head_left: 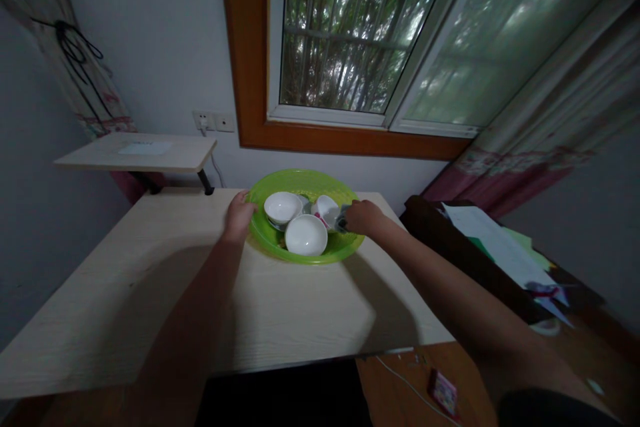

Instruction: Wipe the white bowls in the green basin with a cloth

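Observed 3 white bowls (306, 235) inside green basin (337, 185), near far edge of counter (295, 313). Found left hand (240, 215) clamped on basin rim and right hand (364, 216), well apart, pinching greyish item (341, 220), too blurred to identify. Judged bowls rigid, slick, breakable; basin probably light, slightly flexible. Hold bowls by rims, basin by opposite sides.

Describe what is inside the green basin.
The green basin holds three white bowls and, between the back two, a grey shape, partly covered. At its right side, the right hand holds an unclear greyish thing. What lies under the bowls is hidden.
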A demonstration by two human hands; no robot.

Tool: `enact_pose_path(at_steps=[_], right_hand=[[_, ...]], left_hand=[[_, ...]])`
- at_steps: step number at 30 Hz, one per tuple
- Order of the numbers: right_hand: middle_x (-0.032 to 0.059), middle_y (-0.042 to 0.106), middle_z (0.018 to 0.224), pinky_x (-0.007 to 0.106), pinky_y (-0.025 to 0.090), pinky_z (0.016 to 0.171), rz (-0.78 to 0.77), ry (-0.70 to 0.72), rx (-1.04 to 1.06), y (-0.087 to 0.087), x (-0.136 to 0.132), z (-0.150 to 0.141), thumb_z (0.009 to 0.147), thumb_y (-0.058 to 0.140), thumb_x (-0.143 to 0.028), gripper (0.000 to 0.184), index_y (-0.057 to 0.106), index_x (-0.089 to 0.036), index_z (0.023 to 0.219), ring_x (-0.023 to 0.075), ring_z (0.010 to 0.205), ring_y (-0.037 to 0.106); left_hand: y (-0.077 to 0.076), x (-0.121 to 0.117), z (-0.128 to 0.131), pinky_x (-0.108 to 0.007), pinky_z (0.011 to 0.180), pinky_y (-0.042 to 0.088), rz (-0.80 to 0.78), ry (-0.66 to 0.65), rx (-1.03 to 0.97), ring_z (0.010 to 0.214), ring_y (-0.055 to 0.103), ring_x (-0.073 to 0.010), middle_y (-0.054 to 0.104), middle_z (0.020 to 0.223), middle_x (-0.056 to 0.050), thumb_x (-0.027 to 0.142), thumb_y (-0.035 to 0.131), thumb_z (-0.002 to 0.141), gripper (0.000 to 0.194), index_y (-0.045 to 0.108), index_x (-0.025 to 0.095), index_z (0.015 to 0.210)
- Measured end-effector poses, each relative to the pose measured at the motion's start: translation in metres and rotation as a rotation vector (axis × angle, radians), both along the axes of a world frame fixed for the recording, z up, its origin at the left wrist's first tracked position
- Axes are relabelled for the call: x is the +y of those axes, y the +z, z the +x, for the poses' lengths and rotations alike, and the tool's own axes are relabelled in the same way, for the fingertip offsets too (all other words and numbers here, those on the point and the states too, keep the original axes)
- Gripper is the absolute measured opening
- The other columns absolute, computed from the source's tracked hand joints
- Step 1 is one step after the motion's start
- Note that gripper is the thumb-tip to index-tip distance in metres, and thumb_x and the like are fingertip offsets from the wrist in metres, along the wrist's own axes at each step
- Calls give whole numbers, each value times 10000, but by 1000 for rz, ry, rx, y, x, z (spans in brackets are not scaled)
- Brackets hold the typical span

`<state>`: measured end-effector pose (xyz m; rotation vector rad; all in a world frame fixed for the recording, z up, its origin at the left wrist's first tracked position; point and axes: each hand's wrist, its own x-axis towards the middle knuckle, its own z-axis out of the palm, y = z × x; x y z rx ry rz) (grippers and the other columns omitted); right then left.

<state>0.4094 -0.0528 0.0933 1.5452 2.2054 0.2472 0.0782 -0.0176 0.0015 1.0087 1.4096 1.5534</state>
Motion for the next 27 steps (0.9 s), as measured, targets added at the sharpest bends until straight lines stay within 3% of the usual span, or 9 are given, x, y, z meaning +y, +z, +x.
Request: enact_pose_path(at_steps=[3, 7, 13, 17, 20, 24, 27], right_hand=[[259, 740, 1114, 399, 513, 882, -42, 1, -8, 2, -5, 1, 906, 592, -299, 335, 795, -94, 1077, 353, 1103, 689], [249, 739, 1113, 395, 520, 861, -75, 3, 1, 1, -7, 3, 897, 627, -352, 344, 796, -111, 1073, 353, 1085, 694], [257, 731, 1122, 406, 515, 876, -79, 5, 21, 0, -8, 4, 914, 615, -373, 359, 796, -101, 1062, 363, 1098, 684], [252, 729, 1135, 404, 510, 892, -73, 1, 24, 1, -10, 3, 928, 597, -377, 362, 794, -111, 1075, 356, 1110, 676], [242, 735, 1129, 393, 510, 894, -72, 6, 20, 2, -11, 3, 920, 604, -385, 364, 795, -117, 1078, 346, 1103, 681], [242, 744, 1110, 389, 515, 885, -65, 26, 8, 3, -8, 6, 946, 555, -372, 376, 802, -114, 1064, 341, 1088, 692], [242, 749, 1100, 392, 504, 925, -51, 40, 0, 2, -5, 10, 960, 531, -361, 381, 808, -112, 1041, 344, 1119, 682]], left_hand=[[10, 11, -7, -341, 945, 535, -27, 90, 151, 1089, 703, -260, 701, 1285, -182, 110, 740, 666, 613, 629, 133, 1269], [16, 13, -11, -371, 1017, 509, 17, 152, 271, 1106, 695, -251, 685, 1293, -177, 208, 737, 789, 491, 615, 154, 1261], [-11, -31, 9, -387, 1074, 487, -2, 234, 214, 1325, 562, -276, 534, 1425, -176, 254, 847, 694, 732, 511, 196, 1342], [-29, -69, 34, -374, 975, 549, -56, 218, -28, 1198, 637, -255, 587, 1339, -144, 196, 846, 653, 858, 420, 216, 1396], [-35, -81, 41, -376, 952, 557, -75, 188, -43, 1095, 676, -239, 649, 1242, -111, 172, 797, 649, 755, 483, 208, 1336], [-34, -69, 27, -379, 868, 581, -47, 132, 3, 992, 709, -257, 710, 1131, -99, 148, 722, 629, 636, 590, 198, 1248], [-24, -50, 10, -357, 814, 588, -20, 39, -12, 920, 723, -252, 751, 1015, -72, 126, 683, 585, 572, 670, 205, 1152]])
